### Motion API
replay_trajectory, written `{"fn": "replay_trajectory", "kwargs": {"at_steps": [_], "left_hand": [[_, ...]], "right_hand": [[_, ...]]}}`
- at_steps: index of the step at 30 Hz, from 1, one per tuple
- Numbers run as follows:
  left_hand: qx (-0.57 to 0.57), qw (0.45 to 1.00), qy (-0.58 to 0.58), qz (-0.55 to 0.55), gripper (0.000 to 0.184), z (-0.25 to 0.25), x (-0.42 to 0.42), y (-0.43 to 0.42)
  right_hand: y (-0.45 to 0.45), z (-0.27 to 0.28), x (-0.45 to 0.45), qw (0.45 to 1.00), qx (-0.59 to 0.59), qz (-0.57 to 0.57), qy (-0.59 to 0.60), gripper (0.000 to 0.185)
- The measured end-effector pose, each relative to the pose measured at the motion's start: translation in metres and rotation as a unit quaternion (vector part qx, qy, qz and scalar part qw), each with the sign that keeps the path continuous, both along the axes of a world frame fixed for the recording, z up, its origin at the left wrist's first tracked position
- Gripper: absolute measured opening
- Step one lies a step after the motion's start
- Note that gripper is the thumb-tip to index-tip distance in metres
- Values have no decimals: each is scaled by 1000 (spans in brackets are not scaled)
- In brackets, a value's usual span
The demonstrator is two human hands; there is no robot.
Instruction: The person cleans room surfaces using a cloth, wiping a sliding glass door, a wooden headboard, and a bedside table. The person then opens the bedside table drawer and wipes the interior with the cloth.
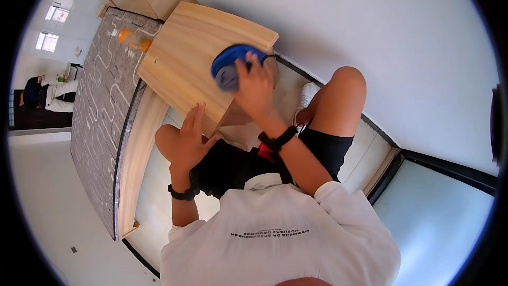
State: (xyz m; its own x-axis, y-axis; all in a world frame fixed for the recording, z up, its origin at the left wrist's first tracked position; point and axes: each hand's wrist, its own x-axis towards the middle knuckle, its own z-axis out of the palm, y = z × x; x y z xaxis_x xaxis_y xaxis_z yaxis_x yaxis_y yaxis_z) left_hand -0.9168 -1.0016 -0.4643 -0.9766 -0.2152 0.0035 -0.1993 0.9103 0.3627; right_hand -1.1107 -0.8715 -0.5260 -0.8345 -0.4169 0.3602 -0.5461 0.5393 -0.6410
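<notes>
My right hand is closed on a rounded blue-and-grey object, held over the front right part of a light wooden cabinet. Motion blur hides its exact kind, and whether it touches the cabinet top I cannot tell. Near the cabinet's front edge, my left hand has its fingers stretched out and holds nothing. Both wrists carry dark bands.
Left of the cabinet is a bed with a grey patterned mattress; an orange bottle lies on it. A white wall borders the right side, with a dark-framed glass panel below. Another person is farther off.
</notes>
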Motion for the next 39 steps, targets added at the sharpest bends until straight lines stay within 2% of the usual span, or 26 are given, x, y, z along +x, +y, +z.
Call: {"fn": "replay_trajectory", "kwargs": {"at_steps": [3,5,6,7,13,17,20,22,23,25,26,27,29,32,34,35,37,38,39], "left_hand": [[-5,1000,-14,26,77,-9,0,-6],[5,998,-32,51,74,-13,6,-12],[-1,999,-12,31,70,-15,8,-16],[-7,1000,6,15,66,-16,12,-18],[62,998,7,14,57,-11,35,-26],[97,995,-4,17,53,-16,49,-34],[73,997,-32,-19,53,-4,52,-43],[85,994,-57,-44,50,13,48,-63],[100,989,-89,-66,49,22,44,-71],[67,990,-114,-59,47,37,24,-87],[33,988,-145,-50,47,46,14,-95],[-83,986,-142,-5,46,57,5,-101],[-216,970,-92,71,42,52,-13,-138],[-178,976,-41,117,41,65,-39,-181],[-175,973,-100,116,42,79,-50,-187],[-177,974,-94,108,42,77,-55,-182],[-125,991,4,-42,58,60,-59,-166],[-123,991,7,-43,58,53,-63,-152],[-65,992,11,-107,72,46,-68,-134]], "right_hand": [[-3,-16,-36,996,-27,-54,59,66],[3,-10,-47,998,-8,-38,44,64],[4,-8,-51,999,4,-22,32,62],[5,-13,-57,996,2,-38,82,60],[2,-9,-42,997,72,-8,-25,58],[-5,16,32,972,178,139,-66,62],[-3,12,86,971,139,195,1,60],[-6,14,93,952,127,278,-11,57],[-7,17,85,945,136,288,-72,52],[-5,28,60,952,153,258,-60,48],[-5,34,42,951,221,213,-41,47],[-6,26,20,958,216,188,-18,48],[-8,23,-27,972,209,105,8,46],[-15,29,-71,971,236,42,22,46],[-19,21,-81,954,271,39,123,48],[-24,21,-74,944,293,57,142,51],[-39,23,-51,948,276,135,82,59],[-53,11,-40,949,229,193,94,63],[-68,-1,-28,945,180,251,106,66]]}}
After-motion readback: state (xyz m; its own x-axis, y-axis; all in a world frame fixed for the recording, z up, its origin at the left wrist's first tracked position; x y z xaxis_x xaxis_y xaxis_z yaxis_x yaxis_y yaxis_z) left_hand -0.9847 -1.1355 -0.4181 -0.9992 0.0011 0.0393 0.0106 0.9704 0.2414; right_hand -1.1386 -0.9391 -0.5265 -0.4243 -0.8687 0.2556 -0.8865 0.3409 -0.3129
